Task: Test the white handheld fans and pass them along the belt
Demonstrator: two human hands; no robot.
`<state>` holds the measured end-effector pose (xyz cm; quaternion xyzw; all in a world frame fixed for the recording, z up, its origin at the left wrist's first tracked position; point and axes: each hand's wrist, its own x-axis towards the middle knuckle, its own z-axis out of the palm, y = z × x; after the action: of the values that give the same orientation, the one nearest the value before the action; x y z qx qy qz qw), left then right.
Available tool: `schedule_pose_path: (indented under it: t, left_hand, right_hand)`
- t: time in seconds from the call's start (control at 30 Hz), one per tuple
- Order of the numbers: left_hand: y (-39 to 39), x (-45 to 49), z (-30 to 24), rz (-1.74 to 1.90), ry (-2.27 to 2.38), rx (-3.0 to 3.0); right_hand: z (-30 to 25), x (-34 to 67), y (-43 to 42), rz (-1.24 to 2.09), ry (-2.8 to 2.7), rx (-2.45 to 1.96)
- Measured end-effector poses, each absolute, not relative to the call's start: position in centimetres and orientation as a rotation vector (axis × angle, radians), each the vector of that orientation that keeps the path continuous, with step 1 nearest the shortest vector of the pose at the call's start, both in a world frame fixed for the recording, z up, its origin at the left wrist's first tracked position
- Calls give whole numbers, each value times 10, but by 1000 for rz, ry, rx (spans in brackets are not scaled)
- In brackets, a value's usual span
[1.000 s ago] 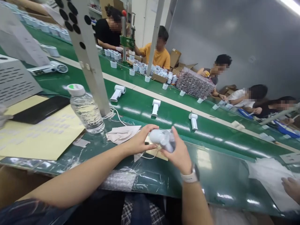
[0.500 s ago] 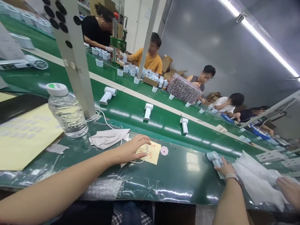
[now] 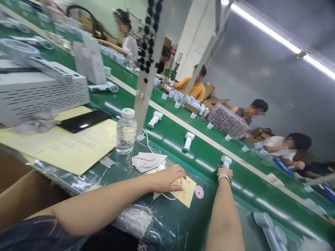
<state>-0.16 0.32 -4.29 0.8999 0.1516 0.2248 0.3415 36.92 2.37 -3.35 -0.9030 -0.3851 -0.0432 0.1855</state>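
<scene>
My left hand (image 3: pixel 170 179) rests over a yellow note (image 3: pixel 187 191) with red writing, at the near edge of the green bench. Its thumb and fingers close around a small white piece, apparently the end of the white cable (image 3: pixel 170 198) that loops beside it. My right hand (image 3: pixel 224 171) reaches forward onto the green belt and wraps around the handle of a white handheld fan (image 3: pixel 226 160); the fan's round head shows beyond my fingers. Lower right, two more pale fans (image 3: pixel 269 228) lie side by side. A round pink sticker (image 3: pixel 199 192) lies between my hands.
A water bottle (image 3: pixel 126 134) and a grey cloth (image 3: pixel 148 161) stand left of my left hand. Two fans (image 3: pixel 188 141) (image 3: pixel 155 119) lie further up the belt. A metal post (image 3: pixel 146 76) rises behind the bottle. Several people work across the belt.
My right hand has left the pale fans on the bench and moved forward and left onto a fan on the belt. The view has turned left. My left hand stays over the note.
</scene>
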Motion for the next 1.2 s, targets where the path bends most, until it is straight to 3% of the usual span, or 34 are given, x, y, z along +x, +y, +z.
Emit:
schedule_pose_path:
  t: [0.27, 0.43, 0.6, 0.83, 0.93, 1.03, 1.13, 1.2]
  left_hand:
    - [11, 5, -52, 579, 416, 2382]
    - [23, 10, -67, 796, 420, 2177]
    - [42, 22, -74, 1018, 574, 1115]
    - [42, 15, -59, 846, 262, 450]
    - [40, 8, -57, 721, 241, 354]
    - [42, 7, -61, 734, 288, 387]
    - [44, 7, -63, 838, 297, 438]
    - [46, 6, -61, 892, 292, 463]
  right_hand:
    - [-62, 235, 103, -62, -1199, -2396]
    - [-49, 189, 111, 3, -1330, -2339]
    - [-11, 189, 67, 152, -1626, -2108]
    - [-25, 151, -37, 184, -1860, -1707]
    - [-27, 160, -57, 484, -1728, -1526]
    - [-28, 179, -61, 670, -1524, -1757]
    - [-37, 179, -57, 581, -1492, -2088]
    - [-45, 165, -56, 602, -1554, -2066]
